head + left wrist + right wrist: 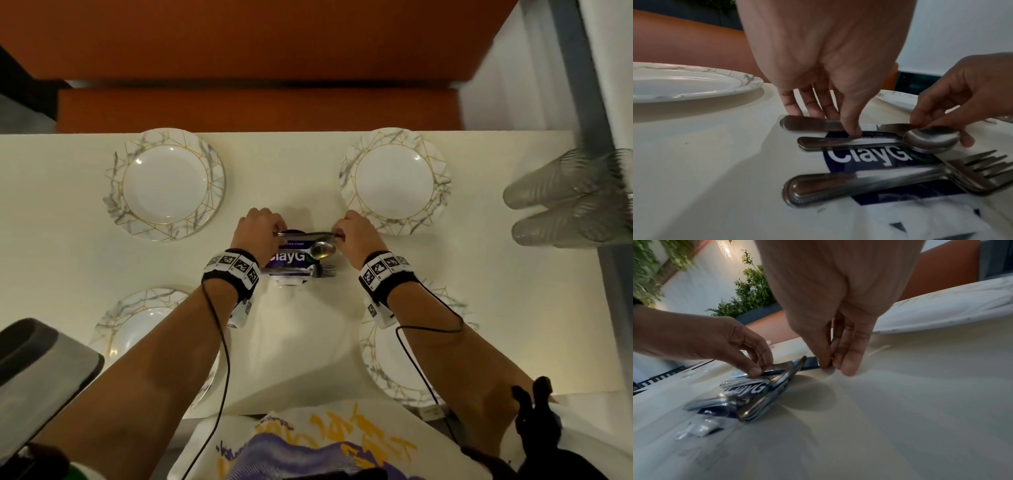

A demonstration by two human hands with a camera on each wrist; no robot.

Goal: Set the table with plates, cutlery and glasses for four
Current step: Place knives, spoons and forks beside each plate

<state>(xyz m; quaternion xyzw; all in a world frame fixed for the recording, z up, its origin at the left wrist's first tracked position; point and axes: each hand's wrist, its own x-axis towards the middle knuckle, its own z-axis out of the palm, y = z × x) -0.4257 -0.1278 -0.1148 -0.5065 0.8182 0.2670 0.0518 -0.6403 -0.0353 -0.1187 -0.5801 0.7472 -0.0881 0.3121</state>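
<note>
Here, at the middle of the white table point(68, 274) between four marble-rimmed plates point(164, 185), the left hand point(262, 229) pinches the knife point(812, 125) by its handle and the right hand point(356, 233) pinches its blade tip, just beyond the spoons point(931, 140) and forks point(859, 183) lying on a printed packet point(869, 162), with glasses point(565, 198) at far right.

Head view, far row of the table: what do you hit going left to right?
Far-left plate → left hand → knives, held at each end by the two hands → right hand → far-right plate → clear glasses lying on their sides at the table's right edge.
</note>
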